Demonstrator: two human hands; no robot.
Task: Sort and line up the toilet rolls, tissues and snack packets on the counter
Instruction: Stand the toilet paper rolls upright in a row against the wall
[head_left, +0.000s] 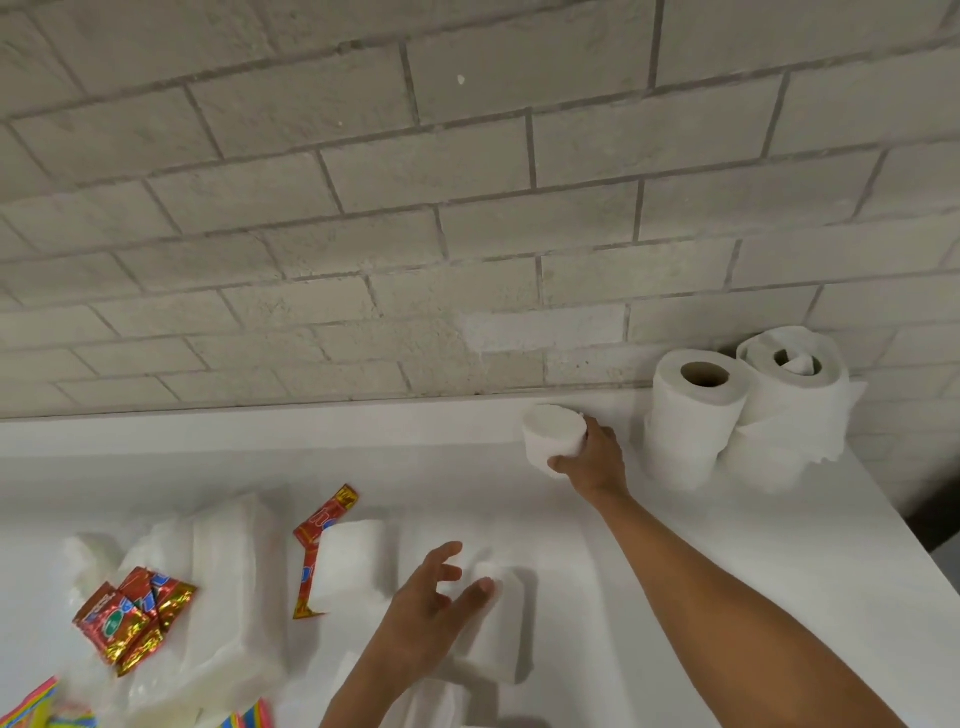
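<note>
Nearest the camera, the left hand (434, 597) hovers with fingers spread and relaxed over a white tissue pack (498, 623) lying on the white counter (727, 571), its thumb tip at the pack's upper edge, holding nothing. Farther back, the right hand (589, 457) grips a small coreless toilet roll (553, 434) upright near the brick wall (415, 208), just left of two larger rolls (691, 415) standing together (the right-hand one loosely unwound). At left, red and gold snack packets (132, 613) rest on clear-wrapped tissue stacks (218, 571), and another red packet (319, 540) lies against a white tissue pack (350, 564).
</note>
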